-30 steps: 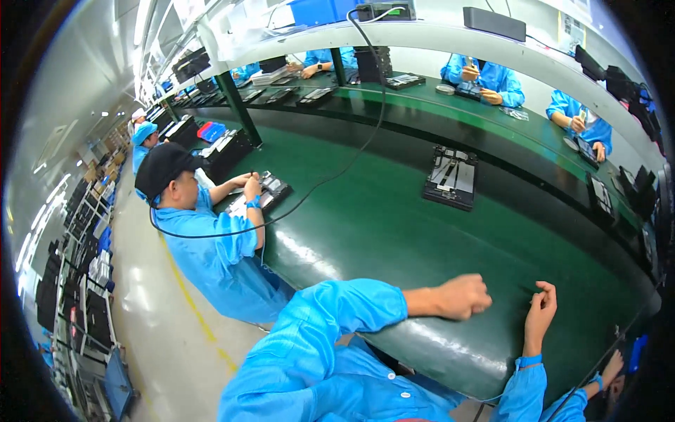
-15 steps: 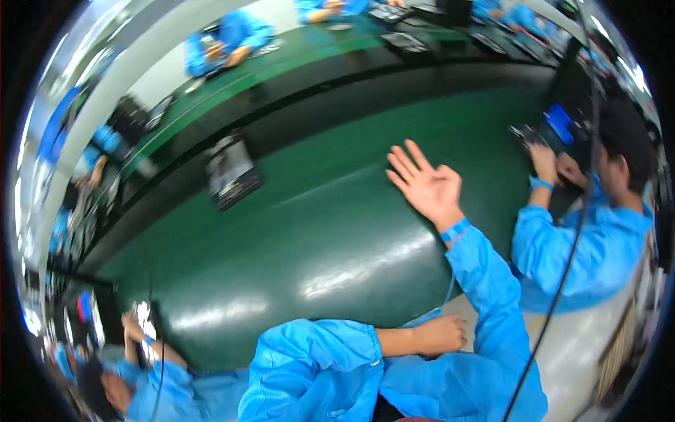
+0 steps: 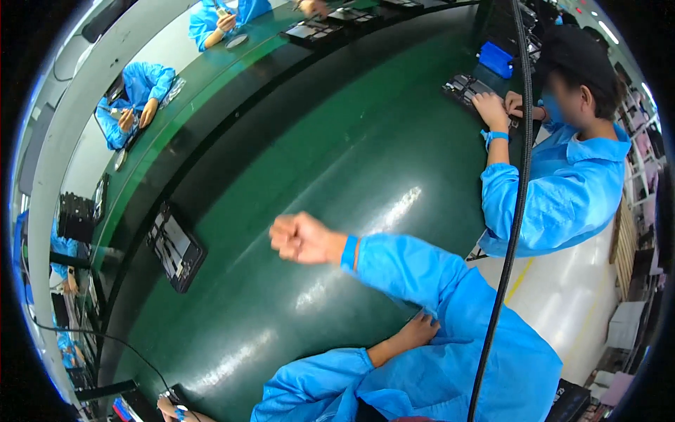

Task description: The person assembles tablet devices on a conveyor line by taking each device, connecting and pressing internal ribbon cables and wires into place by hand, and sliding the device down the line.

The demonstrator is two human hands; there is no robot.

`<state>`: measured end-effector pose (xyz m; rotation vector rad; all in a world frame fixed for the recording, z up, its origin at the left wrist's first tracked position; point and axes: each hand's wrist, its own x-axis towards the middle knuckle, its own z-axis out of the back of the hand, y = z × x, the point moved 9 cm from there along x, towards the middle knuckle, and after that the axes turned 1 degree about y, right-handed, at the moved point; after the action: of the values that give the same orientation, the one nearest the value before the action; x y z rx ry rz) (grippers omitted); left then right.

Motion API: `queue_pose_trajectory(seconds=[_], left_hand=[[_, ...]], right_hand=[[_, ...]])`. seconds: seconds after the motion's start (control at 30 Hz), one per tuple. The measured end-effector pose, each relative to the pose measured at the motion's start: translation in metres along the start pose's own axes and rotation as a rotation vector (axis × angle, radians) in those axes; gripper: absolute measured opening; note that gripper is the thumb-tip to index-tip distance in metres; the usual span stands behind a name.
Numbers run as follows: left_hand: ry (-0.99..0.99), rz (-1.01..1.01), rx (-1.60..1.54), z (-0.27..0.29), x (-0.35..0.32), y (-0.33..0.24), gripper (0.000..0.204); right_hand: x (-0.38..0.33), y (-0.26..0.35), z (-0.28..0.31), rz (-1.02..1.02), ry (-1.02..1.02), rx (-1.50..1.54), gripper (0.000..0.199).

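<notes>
While the right hand (image 3: 304, 238) curls leftward, the left hand (image 3: 418, 330) lies lower.

The curled right hand (image 3: 302, 239) is over the green table (image 3: 380, 151), apart from a black-framed device (image 3: 174, 246).

Right hand (image 3: 302, 239): spread fingers now curled, nearer the black device (image 3: 173, 247). Left hand (image 3: 418, 330): drawn back from over the table (image 3: 337, 169) to beside the right sleeve (image 3: 415, 267).

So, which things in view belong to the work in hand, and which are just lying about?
Work, judging by nearness: left hand; right hand with blue wristband; green table; opened black device, untouched.

Lying about, apparently: blue bin beside the co-worker; black stack.
</notes>
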<state>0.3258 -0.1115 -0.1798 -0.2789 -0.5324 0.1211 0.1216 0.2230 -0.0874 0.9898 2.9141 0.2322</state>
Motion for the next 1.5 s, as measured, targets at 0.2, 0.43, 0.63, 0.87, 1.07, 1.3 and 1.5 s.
queue_pose_trajectory(seconds=[0.2,0.43,0.63,0.87,1.07,1.3,1.5], left_hand=[[0.268,0.128,-0.208,0.010,0.005,0.016,0.017],[0.279,0.242,0.012,-0.024,-0.007,0.012,0.019],[0.544,0.069,0.057,-0.067,-0.026,-0.006,0.020],[0.515,0.109,-0.133,-0.057,-0.005,0.008,0.020],[0.498,0.188,-0.279,-0.046,-0.008,0.003,0.020],[0.508,0.297,-0.452,-0.034,-0.002,0.009,0.020],[0.490,0.319,-0.459,-0.042,0.020,0.001,0.021]], right_hand=[[-0.009,-0.035,-0.017,-0.109,-0.027,-0.196,0.016],[-0.011,-0.004,-0.021,-0.085,-0.036,-0.123,0.031],[-0.022,-0.004,-0.006,-0.040,-0.078,-0.163,0.032],[-0.021,-0.002,-0.005,-0.090,-0.040,-0.072,0.034],[-0.025,0.000,-0.015,-0.107,-0.003,-0.071,0.038],[-0.029,0.011,-0.017,-0.115,-0.033,-0.046,0.041],[-0.030,0.007,-0.017,-0.126,-0.026,-0.103,0.041]])
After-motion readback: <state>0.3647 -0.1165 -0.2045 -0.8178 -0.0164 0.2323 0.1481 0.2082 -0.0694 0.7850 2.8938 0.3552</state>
